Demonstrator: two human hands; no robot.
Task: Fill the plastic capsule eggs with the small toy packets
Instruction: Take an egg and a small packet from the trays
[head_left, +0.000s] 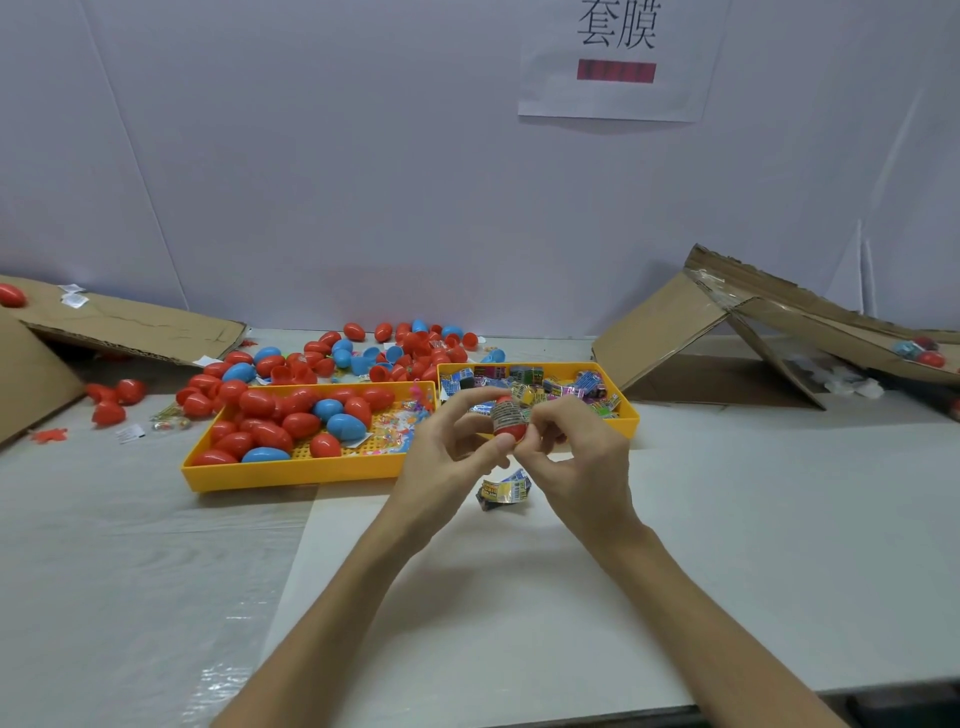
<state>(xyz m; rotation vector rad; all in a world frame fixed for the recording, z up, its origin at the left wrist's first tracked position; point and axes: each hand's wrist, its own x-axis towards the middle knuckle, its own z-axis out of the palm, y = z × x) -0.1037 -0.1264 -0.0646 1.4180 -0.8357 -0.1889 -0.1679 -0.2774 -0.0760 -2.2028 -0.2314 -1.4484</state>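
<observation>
While the red capsule egg (510, 432) is held up between both hands, its long axis stands nearly upright, leaning slightly toward 11 o'clock; a printed band (506, 414) wraps its upper half, and whether that is a packet or a sleeve cannot be told; the left hand (451, 451) grips it from 8 o'clock, thumb pressed on the lower end and fingers curled behind; the right hand (577, 457) pinches it from 4 o'clock with bent fingertips, so both hands are about equally near and neither is free; a crumpled toy packet (505, 489) lies on the table (753, 519) at 6 o'clock, just below the hands; the yellow tray of packets (631, 411) sits at 12 to 1 o'clock, the yellow tray of red and blue eggs (291, 474) at 9 o'clock; whichever hand lets go first likely reaches for the nearest packet.
</observation>
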